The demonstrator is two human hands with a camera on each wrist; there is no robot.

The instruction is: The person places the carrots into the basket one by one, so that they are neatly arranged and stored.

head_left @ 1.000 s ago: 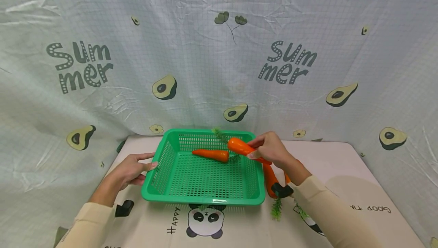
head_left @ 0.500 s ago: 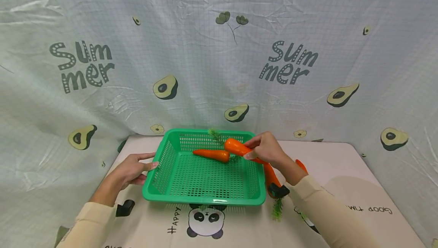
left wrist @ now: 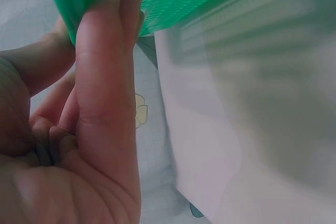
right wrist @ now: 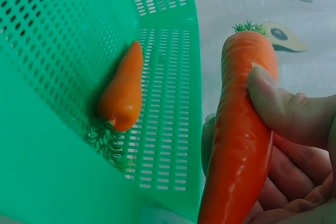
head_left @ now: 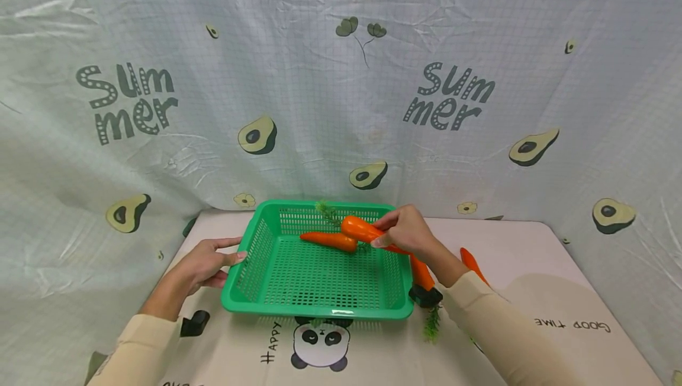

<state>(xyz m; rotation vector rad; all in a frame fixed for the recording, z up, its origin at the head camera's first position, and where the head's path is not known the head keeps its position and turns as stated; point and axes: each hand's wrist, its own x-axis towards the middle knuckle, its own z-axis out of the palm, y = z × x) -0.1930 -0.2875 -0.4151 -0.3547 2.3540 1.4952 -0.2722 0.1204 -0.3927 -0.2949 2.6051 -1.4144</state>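
At the left end of a green plastic basket (head_left: 319, 313), my left hand (head_left: 205, 264) pinches the rim, thumb over it and fingers outside. In the left wrist view, fingers (left wrist: 105, 72) reach up to the basket's edge. My right hand (head_left: 409, 235) grips an orange carrot (head_left: 358, 229) with green leaves, held above the basket's right part. The right wrist view has the thumb (right wrist: 286, 106) lying across this carrot (right wrist: 244, 114). Inside the basket rests another carrot (head_left: 322, 239), its tip to the left; its leaves show in the right wrist view.
Right of the basket, a carrot (head_left: 422, 272) lies on the pale printed table cover (head_left: 511, 244), partly hidden by a black wrist device (head_left: 426, 296). Farther right is another carrot (head_left: 473, 261), partly behind the right forearm. A printed curtain (head_left: 309, 90) hangs behind the table.
My right hand has moved a little to the left with its carrot, farther over the basket. More of the far-right carrot now shows. My left hand keeps its place on the rim.
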